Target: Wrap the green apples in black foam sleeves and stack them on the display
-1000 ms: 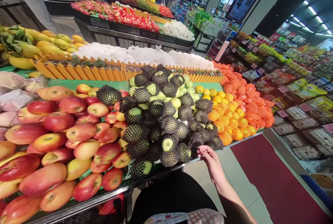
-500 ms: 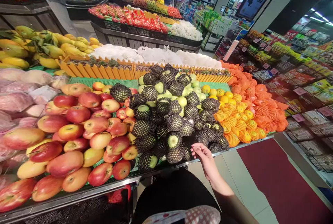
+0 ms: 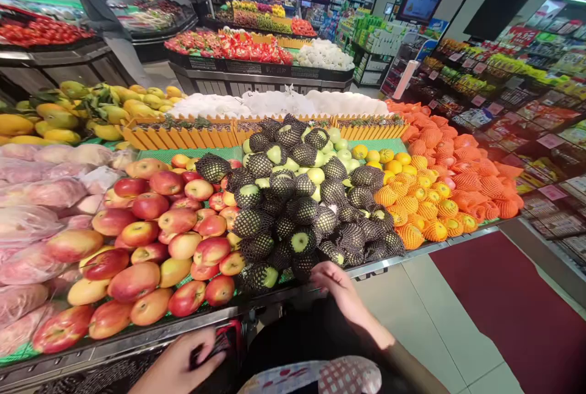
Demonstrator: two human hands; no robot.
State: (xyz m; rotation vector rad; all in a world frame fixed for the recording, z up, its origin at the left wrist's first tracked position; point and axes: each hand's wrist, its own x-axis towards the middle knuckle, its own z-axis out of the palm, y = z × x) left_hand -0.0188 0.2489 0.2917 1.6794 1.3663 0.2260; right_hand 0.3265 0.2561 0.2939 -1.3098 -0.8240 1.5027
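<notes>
Netted apples [image 3: 300,241] lie at 12 o'clock of the right hand [image 3: 341,293], now drawn back loose-fingered and empty; left hand [image 3: 178,362] newly entered at 8 o'clock, grip unclear.

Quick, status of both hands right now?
Left hand: closed on a dark object; what it is cannot be told.
Right hand: open, holding nothing, beside the black-netted fruit.

The person wears a black garment [image 3: 311,336] with a red-and-white checked cloth [image 3: 354,375] below it; the right hand [image 3: 341,291] and forearm [image 3: 396,357] are bare.
</notes>
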